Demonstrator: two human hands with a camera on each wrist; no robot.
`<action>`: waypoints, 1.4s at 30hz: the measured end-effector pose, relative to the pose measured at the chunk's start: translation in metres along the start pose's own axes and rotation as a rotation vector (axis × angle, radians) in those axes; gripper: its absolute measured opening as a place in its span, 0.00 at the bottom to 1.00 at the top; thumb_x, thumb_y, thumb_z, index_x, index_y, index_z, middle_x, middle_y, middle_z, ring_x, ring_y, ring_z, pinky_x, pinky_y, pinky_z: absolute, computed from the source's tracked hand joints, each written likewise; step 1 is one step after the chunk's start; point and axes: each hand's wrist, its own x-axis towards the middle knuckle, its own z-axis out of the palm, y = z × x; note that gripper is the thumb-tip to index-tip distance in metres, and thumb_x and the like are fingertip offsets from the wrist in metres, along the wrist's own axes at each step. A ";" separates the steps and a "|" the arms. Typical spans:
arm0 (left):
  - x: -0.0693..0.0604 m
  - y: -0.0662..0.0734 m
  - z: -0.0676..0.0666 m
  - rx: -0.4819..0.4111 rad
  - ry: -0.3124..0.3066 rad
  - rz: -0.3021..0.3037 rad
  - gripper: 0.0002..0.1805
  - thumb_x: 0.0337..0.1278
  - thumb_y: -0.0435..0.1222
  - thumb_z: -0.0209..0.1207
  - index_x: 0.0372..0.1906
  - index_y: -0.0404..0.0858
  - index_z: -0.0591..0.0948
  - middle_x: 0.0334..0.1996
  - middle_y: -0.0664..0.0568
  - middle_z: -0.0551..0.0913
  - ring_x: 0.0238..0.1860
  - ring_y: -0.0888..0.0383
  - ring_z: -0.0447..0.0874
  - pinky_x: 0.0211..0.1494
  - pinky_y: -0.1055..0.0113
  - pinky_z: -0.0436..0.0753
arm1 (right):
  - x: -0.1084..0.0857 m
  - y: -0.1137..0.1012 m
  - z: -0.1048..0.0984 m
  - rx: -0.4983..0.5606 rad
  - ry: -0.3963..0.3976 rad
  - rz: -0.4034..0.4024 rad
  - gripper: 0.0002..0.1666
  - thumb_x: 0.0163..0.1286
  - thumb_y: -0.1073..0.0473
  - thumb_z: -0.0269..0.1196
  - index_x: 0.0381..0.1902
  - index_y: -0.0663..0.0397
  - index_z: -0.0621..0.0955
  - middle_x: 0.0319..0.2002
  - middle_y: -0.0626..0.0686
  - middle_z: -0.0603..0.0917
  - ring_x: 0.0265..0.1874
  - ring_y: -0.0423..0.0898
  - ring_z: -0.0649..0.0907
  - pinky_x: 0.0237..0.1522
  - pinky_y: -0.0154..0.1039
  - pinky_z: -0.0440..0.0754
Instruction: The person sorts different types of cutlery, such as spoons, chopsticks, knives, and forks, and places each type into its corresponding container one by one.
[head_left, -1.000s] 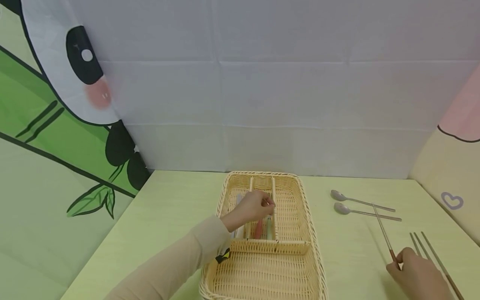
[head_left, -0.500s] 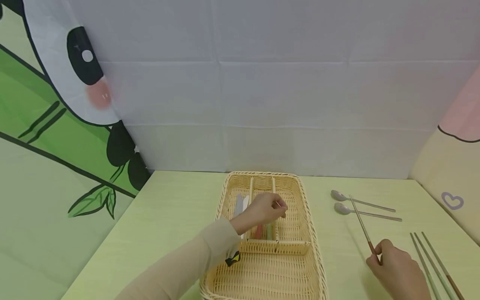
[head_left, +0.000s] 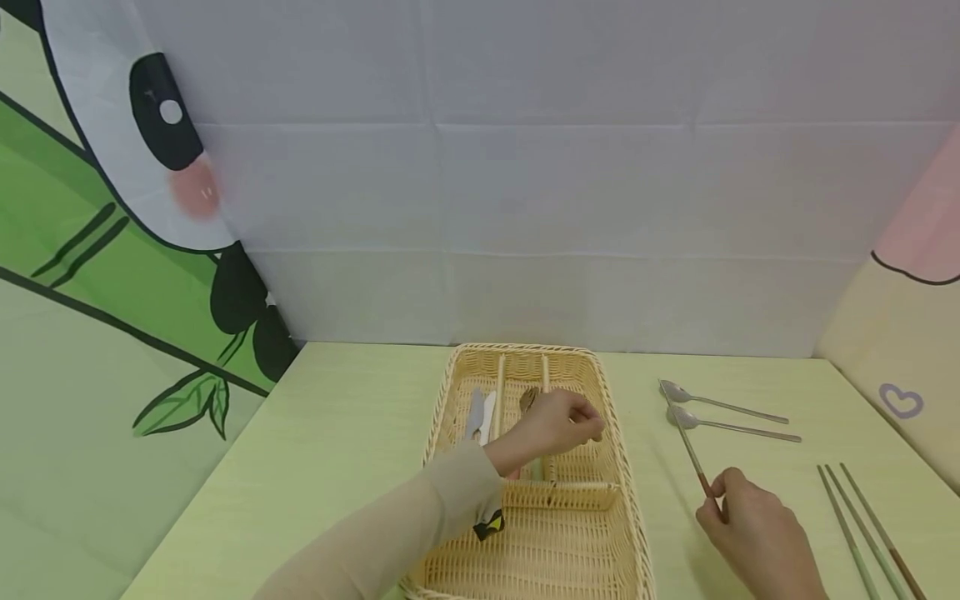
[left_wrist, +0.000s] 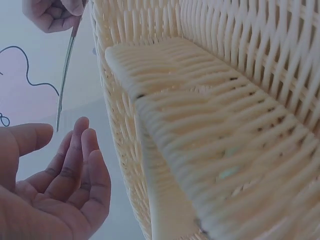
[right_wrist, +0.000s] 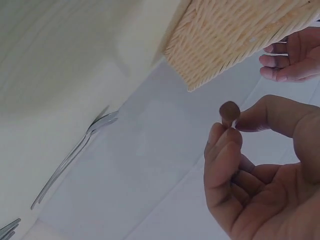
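My right hand (head_left: 761,533) pinches a chopstick (head_left: 686,437) by its brown end, the slim metal part pointing away over the table. In the right wrist view the brown butt of this chopstick (right_wrist: 229,111) sits between thumb and fingertips. My left hand (head_left: 551,425) hovers above the right side of the wicker cutlery basket (head_left: 637,533), holding nothing; the left wrist view shows its thumb apart from loosely bent fingers (left_wrist: 70,175). Partly hidden under this hand lie a green handle (head_left: 537,471) and a spoon-like head (head_left: 528,397) in the middle compartment.
Two knives (head_left: 480,417) lie in the basket's left compartment. Two metal spoons (head_left: 738,431) rest on the table behind the right hand. Further right lie two green chopsticks (head_left: 847,525) and one with a brown end (head_left: 881,529). A printed cloth (head_left: 562,183) hangs behind.
My right hand has carried the chopstick left, away from the other chopsticks and towards the basket. My left hand has shifted right, from the middle compartment over the right one.
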 end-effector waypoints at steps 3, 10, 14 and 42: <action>0.002 0.002 0.005 -0.031 -0.002 -0.014 0.09 0.60 0.41 0.55 0.34 0.41 0.82 0.29 0.55 0.84 0.30 0.62 0.81 0.30 0.73 0.76 | 0.000 -0.007 0.001 0.004 0.010 -0.008 0.07 0.59 0.64 0.51 0.35 0.60 0.73 0.15 0.46 0.72 0.12 0.39 0.64 0.14 0.33 0.60; 0.003 0.007 0.014 -0.114 0.009 -0.044 0.07 0.58 0.41 0.58 0.35 0.43 0.83 0.30 0.54 0.84 0.33 0.60 0.82 0.32 0.72 0.76 | 0.002 -0.026 0.005 0.009 0.075 -0.066 0.08 0.58 0.63 0.53 0.35 0.61 0.74 0.14 0.44 0.71 0.11 0.38 0.65 0.14 0.32 0.61; 0.003 0.009 0.018 -0.141 0.008 -0.066 0.07 0.57 0.42 0.59 0.35 0.44 0.83 0.29 0.55 0.84 0.35 0.58 0.83 0.32 0.71 0.76 | 0.002 -0.035 0.007 0.009 0.133 -0.118 0.06 0.57 0.64 0.54 0.33 0.60 0.75 0.13 0.43 0.69 0.10 0.35 0.63 0.13 0.30 0.61; 0.002 0.007 0.025 -0.317 0.018 -0.066 0.08 0.57 0.42 0.58 0.32 0.42 0.82 0.29 0.53 0.86 0.34 0.60 0.82 0.38 0.69 0.75 | 0.007 -0.057 0.014 0.025 0.177 -0.217 0.04 0.54 0.67 0.58 0.30 0.58 0.75 0.14 0.41 0.69 0.11 0.34 0.63 0.13 0.29 0.61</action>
